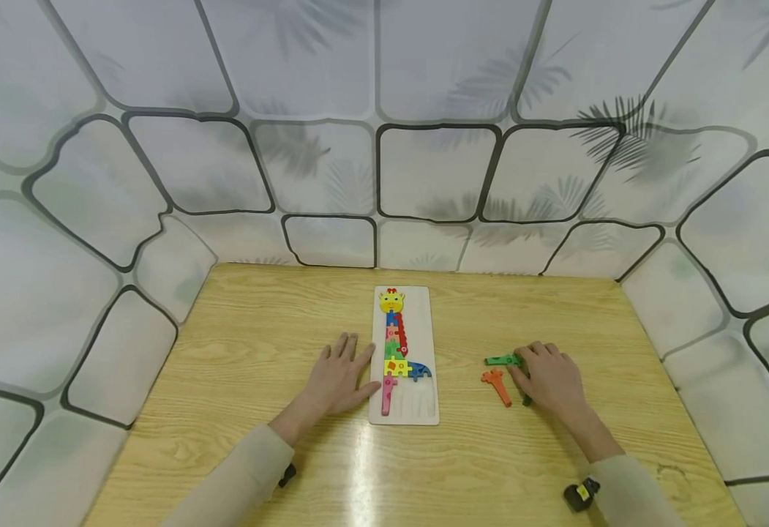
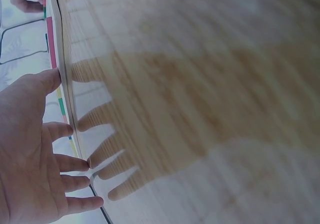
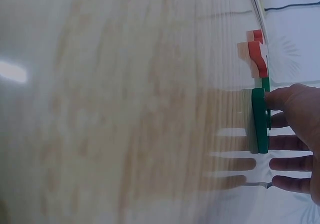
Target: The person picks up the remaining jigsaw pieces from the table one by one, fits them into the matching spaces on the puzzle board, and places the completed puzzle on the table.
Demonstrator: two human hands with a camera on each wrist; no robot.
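On the right half of the tabletop (image 1: 259,307), a light green piece (image 1: 501,360), an orange piece (image 1: 497,388) and a dark green piece (image 3: 260,121) lie close to the right hand (image 1: 552,377). The light green piece is at the forefinger's tip, the dark green piece is partly under the thumb, and the orange piece is just left of the thumb, apart from it.

The right hand is bent loosely over the 2 green pieces, with the thumb and forefinger a little apart; whether they pinch either piece I cannot tell. The left hand (image 1: 338,377) is spread wide and holds nothing, its thumb and forefinger touching the left edge of the pale puzzle board (image 1: 418,322).

The light green piece has its long axis crosswise, with its free end pointing left. The orange piece slants, its broad end far and left, its narrow end near and right. The dark green piece is mostly covered in the head view, and its visible end points towards the person. The puzzle board runs lengthwise away from the person, the giraffe's yellow head (image 1: 391,301) at the far end, and a pink leg piece (image 1: 387,399) along the near left edge.
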